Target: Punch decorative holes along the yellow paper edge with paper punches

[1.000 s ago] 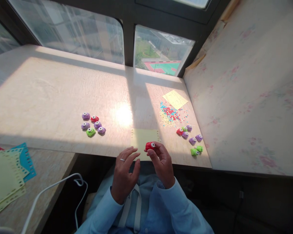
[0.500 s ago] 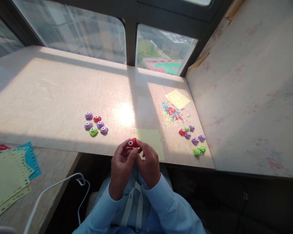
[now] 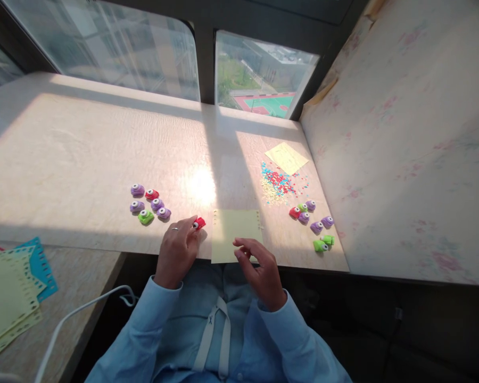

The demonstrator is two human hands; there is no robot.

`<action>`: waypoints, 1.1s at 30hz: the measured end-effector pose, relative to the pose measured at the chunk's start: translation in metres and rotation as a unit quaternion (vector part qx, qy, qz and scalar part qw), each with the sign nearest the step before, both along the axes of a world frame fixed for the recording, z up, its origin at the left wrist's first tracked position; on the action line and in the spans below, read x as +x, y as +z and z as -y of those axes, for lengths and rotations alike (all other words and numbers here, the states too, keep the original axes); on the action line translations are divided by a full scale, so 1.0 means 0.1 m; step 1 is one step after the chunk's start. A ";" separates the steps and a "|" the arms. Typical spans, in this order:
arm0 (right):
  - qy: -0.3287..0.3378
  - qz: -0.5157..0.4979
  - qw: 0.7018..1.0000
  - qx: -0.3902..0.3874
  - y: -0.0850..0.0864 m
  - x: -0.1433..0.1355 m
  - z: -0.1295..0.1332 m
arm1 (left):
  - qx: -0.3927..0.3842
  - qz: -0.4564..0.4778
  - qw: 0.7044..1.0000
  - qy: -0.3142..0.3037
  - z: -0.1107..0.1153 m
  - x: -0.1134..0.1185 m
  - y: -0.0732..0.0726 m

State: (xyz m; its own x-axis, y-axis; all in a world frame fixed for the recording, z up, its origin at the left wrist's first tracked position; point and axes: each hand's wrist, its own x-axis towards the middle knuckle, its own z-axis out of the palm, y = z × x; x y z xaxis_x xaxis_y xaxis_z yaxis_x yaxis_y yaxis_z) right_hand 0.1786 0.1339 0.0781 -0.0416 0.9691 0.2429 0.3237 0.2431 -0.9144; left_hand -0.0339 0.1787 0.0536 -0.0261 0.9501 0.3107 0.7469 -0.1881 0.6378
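Note:
My left hand (image 3: 178, 250) holds a small red punch (image 3: 198, 223) with a round white-and-dark button between its fingertips, just left of a pale yellow sheet (image 3: 233, 229). The sheet has holes along its side edges and lies at the ledge's front edge. Over the sheet's lower right part is my right hand (image 3: 262, 268), fingers curved and apart, with nothing between them. Left of my left hand stand several purple punches (image 3: 157, 205), a red punch (image 3: 152, 194) and a green punch (image 3: 146, 217).
Several more punches (image 3: 316, 227) stand at the right near the wall. Behind them lie scattered red, blue and yellow paper bits (image 3: 277, 183) and a yellow paper piece (image 3: 287, 158). Punched sheets (image 3: 8, 292) and a white cable (image 3: 69, 315) are at the lower left.
My hands have parted. The left moved left with the red punch, while the right let go of it and moved right over the sheet. The view has shifted slightly.

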 end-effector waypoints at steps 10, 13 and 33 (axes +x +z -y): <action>-0.138 0.034 0.988 -0.064 -0.06 0.44 0.07 | 0.037 -0.127 0.988 -0.076 -0.11 -0.10 -0.20; -0.169 0.035 0.979 -0.106 -0.13 0.54 0.04 | 0.022 -0.145 0.986 -0.081 -0.13 -0.08 -0.19; -0.186 -0.070 0.967 -0.162 -0.33 0.49 0.05 | 0.032 -0.143 0.987 -0.060 -0.04 -0.02 -0.27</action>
